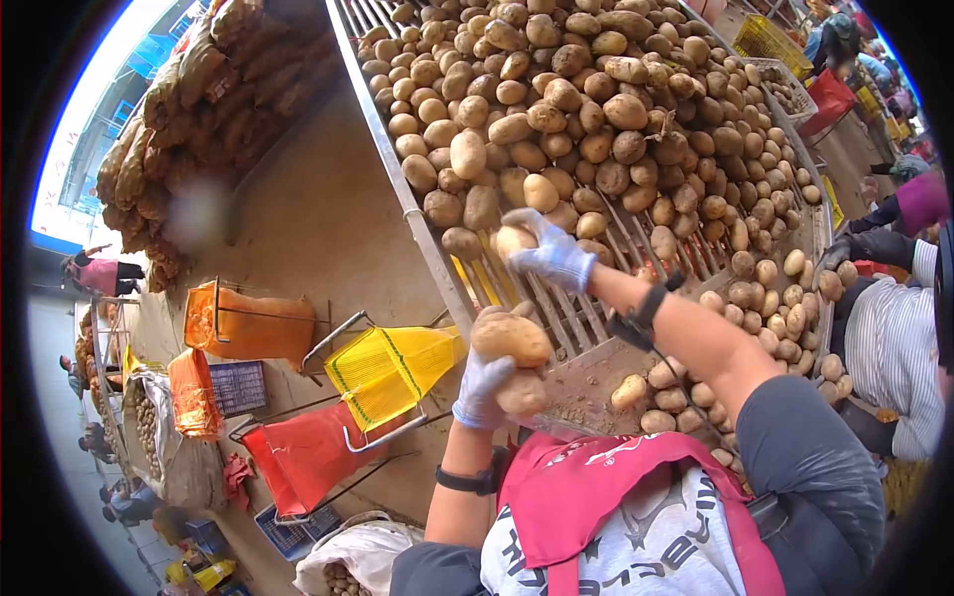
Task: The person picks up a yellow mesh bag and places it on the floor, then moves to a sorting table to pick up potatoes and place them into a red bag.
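My left hand (481, 389), in a pale glove, is closed around at least two potatoes (521, 392), stacked against its palm near the metal edge of the sorting table. My right hand (553, 256), also gloved, grips one light-skinned potato (514, 241) above the slats. Beyond it, a large heap of potatoes (596, 109) covers the slatted rack (566, 316). Some of these are coated in soil, others are smooth and pale. More loose potatoes (686, 402) lie on the board beside my right forearm.
To the left, yellow (388, 372), red (303, 452) and orange mesh bags (253, 323) hang on metal frames. Filled sacks (214, 109) are piled at the upper left. A white sack of potatoes (358, 551) stands below. A co-worker in a striped top (894, 348) is at the right.
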A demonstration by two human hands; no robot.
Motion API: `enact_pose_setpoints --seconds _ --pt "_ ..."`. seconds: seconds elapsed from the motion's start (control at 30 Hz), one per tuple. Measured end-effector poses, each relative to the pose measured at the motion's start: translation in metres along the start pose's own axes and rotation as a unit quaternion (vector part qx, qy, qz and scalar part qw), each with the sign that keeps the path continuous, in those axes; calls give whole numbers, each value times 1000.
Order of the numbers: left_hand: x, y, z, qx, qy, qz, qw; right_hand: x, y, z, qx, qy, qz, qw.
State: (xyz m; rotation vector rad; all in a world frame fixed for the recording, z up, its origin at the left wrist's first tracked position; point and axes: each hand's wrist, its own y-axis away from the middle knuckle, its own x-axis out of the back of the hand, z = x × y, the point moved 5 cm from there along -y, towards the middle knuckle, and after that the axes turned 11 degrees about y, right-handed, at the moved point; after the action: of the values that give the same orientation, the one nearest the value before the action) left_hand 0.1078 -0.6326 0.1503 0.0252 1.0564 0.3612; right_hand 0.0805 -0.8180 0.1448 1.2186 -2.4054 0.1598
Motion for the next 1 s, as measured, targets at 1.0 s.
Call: enact_pose_setpoints --seconds 1.0 --pt "135 94 175 -33 -871 246 425 31 -67 30 67 511 83 853"
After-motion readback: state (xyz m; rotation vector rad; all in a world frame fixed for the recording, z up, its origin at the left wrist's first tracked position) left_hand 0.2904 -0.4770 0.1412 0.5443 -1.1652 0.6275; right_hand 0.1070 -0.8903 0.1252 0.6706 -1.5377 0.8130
